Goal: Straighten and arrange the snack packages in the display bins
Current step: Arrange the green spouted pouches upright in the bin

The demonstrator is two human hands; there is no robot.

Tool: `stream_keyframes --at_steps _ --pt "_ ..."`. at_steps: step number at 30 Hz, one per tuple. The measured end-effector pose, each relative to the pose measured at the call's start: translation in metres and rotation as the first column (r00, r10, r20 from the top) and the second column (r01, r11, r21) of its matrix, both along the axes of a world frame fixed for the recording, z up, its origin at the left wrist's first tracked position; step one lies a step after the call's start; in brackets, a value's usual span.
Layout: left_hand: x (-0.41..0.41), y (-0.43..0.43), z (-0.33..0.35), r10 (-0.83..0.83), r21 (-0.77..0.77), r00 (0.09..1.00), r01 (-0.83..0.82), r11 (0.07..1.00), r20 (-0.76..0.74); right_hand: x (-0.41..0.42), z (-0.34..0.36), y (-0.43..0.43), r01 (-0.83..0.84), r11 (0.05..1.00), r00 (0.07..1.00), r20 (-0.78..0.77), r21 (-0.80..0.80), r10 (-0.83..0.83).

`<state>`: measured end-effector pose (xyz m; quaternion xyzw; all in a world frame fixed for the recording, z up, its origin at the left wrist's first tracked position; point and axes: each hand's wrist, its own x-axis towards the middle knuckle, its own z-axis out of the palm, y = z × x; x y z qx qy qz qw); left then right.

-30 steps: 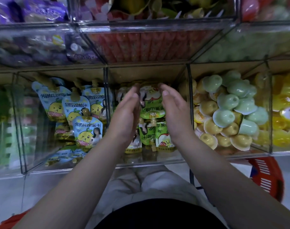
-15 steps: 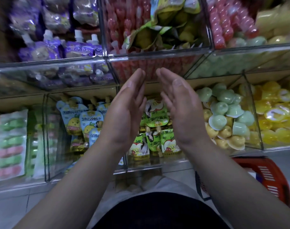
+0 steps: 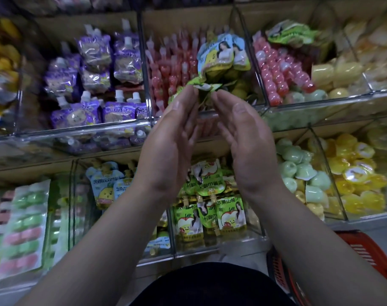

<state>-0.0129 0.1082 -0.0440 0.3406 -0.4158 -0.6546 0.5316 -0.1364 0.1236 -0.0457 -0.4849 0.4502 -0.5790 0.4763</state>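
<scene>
My left hand (image 3: 170,138) and my right hand (image 3: 247,138) are raised side by side, palms facing each other, fingers straight. Their fingertips reach the front edge of the upper middle clear bin (image 3: 210,114), touching a crumpled heap of green pouches (image 3: 203,89). Blue and yellow pouches (image 3: 221,54) stand askew behind that heap, beside rows of pink jelly tubes (image 3: 172,69). Neither hand holds anything. Below my wrists, green apple-juice pouches (image 3: 210,215) lie in the lower middle bin.
Purple spout pouches (image 3: 95,85) fill the upper left bin. Pink bead strings (image 3: 278,74) sit upper right. Blue pomelo pouches (image 3: 106,184), green and yellow jelly cups (image 3: 303,175) and yellow cups (image 3: 356,173) fill lower bins. A red basket (image 3: 364,257) stands at lower right.
Both hands rose from the lower bin of green apple pouches to the upper middle bin. The view tilted upward with them. Their fingertips now touch the crumpled green pouches.
</scene>
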Motion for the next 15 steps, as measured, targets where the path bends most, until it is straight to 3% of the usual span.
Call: stream_keyframes --at_steps 7,15 --pt "0.001 -0.028 0.016 0.001 -0.041 0.999 0.0 0.999 0.038 -0.006 0.016 -0.03 0.047 0.999 0.999 -0.025 -0.006 -0.047" --pt "-0.013 -0.074 0.028 0.051 0.013 0.997 -0.052 0.999 0.062 -0.022 0.026 -0.072 0.109 0.994 0.992 -0.058 0.023 -0.108"
